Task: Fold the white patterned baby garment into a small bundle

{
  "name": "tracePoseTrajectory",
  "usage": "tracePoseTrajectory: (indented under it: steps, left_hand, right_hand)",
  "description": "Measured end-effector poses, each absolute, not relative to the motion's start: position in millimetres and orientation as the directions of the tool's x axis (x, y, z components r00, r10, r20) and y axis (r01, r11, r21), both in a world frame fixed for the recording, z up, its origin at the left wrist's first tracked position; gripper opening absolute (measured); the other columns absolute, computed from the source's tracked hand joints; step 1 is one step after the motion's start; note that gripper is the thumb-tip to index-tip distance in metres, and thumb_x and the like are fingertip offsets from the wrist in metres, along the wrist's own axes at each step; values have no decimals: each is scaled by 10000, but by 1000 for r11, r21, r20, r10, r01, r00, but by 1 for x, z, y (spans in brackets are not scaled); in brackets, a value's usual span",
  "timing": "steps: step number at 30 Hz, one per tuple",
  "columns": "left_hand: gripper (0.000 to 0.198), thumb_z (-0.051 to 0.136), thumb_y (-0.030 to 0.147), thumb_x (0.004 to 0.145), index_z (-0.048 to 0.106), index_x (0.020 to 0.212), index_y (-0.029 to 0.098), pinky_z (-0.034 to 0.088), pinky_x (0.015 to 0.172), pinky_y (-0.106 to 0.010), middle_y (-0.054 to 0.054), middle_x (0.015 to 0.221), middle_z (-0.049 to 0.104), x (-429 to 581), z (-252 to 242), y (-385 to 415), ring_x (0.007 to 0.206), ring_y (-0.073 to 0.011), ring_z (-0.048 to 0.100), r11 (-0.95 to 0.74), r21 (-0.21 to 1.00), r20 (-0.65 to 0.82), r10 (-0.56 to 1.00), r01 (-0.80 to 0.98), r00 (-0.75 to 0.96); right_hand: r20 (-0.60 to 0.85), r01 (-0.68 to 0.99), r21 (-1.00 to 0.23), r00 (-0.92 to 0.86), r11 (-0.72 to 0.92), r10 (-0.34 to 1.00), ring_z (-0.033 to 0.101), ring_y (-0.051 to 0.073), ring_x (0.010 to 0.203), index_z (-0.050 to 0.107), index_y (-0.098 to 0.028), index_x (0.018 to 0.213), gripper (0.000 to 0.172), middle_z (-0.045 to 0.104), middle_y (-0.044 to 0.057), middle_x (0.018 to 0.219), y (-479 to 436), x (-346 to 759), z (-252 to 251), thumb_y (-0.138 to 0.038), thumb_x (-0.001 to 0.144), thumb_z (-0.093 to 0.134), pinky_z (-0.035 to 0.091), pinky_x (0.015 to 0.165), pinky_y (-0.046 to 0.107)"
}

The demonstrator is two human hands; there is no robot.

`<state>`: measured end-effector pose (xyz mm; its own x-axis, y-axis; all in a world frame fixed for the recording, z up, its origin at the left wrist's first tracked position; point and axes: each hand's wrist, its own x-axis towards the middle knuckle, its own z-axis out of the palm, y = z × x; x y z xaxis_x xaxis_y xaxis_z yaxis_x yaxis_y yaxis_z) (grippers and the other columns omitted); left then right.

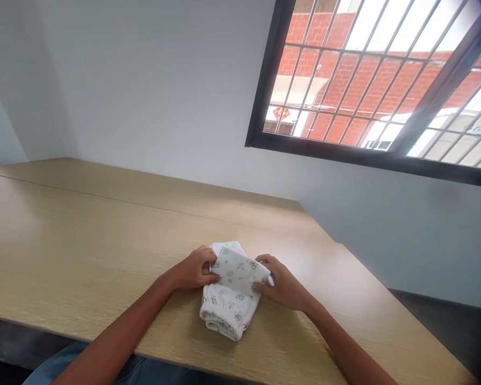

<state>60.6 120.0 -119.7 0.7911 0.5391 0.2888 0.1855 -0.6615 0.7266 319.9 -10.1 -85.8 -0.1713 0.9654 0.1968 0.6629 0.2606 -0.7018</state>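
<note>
A small pair of white pants (pixel 228 302), printed with little animals and leaves in green and pink, lies folded on the wooden table. Its gathered elastic waistband faces me at the lower end. A doubled-over flap of the same cloth lies across the upper part. My left hand (pixel 196 267) pinches the flap's left edge between thumb and fingers. On the other side, my right hand (pixel 278 280) grips the flap's right corner, thumb in front and fingers behind. The cloth hides some fingertips.
The light wooden table (pixel 104 240) stretches far to the left, with a seam running along it. Its right edge slants down toward me. Behind stand a pale wall (pixel 164 91) and a barred window (pixel 328 145) with a dark frame.
</note>
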Motion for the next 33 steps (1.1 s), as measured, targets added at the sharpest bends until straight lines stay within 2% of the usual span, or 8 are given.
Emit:
tracePoseTrajectory:
  steps: [6,9,13,17,20,25,30,33]
  left_hand:
    - [224,664,321,800,666,988,199,480,884,-351,-60,1060,608,61,-120,121,1001,-246,561,-647,745,318,560,164,765]
    - [203,663,313,801,659,965,194,496,864,-354,-57,1011,598,62,-122,122,955,-237,569,-630,758,315,581,169,751]
    - [149,689,245,748,639,866,169,531,783,-325,-62,974,580,61,-124,122,928,-233,577,-599,781,272,581,178,767]
    - [289,725,235,732,663,1007,172,555,846,-322,-85,1159,566,61,-121,118,1033,-236,598,-542,831,230,539,124,810]
    - [316,702,198,750,662,1063,186,552,901,-332,-91,1236,541,61,-121,118,1082,-232,600,-505,858,216,521,94,826]
    - [195,712,177,731,663,915,137,542,925,-387,-108,1108,569,61,-123,120,1056,-260,593,-517,849,224,545,114,808]
    - [351,710,172,736,670,1085,186,537,948,-370,-94,1259,548,62,-122,118,1133,-249,583,-493,867,220,514,76,829]
    - [384,729,197,732,671,1111,191,544,930,-369,-98,1261,567,63,-124,119,1128,-258,586,-498,864,229,510,68,829]
  right_hand:
    - [331,545,-763,-134,348,934,568,221,938,664,-241,903,119,569,47,1047,-8,320,-81,-357,873,665,522,762,334]
    - [272,564,-773,-118,290,955,568,244,966,650,-244,975,202,556,67,1106,-9,320,-83,-392,843,693,542,696,330]
    - [175,677,-698,-157,234,972,576,244,921,664,-240,887,182,563,67,1153,-10,318,-88,-313,754,764,510,589,295]
    - [273,553,-768,-173,322,946,575,229,943,673,-240,842,86,573,51,1074,-8,316,-85,-325,844,690,531,711,316]
    - [286,538,-778,-155,324,946,577,236,987,679,-249,950,151,577,56,1087,-7,319,-87,-382,883,656,535,825,358]
    - [177,719,-663,-122,210,977,566,270,981,632,-249,1087,353,561,85,1184,-7,325,-98,-350,771,752,550,682,345]
    - [263,586,-749,-167,311,950,566,233,1001,646,-262,989,140,556,56,1164,-8,320,-95,-356,886,636,545,712,314]
    - [273,657,-695,-137,294,952,570,247,996,643,-266,992,153,563,61,1154,-7,320,-96,-360,871,650,551,716,337]
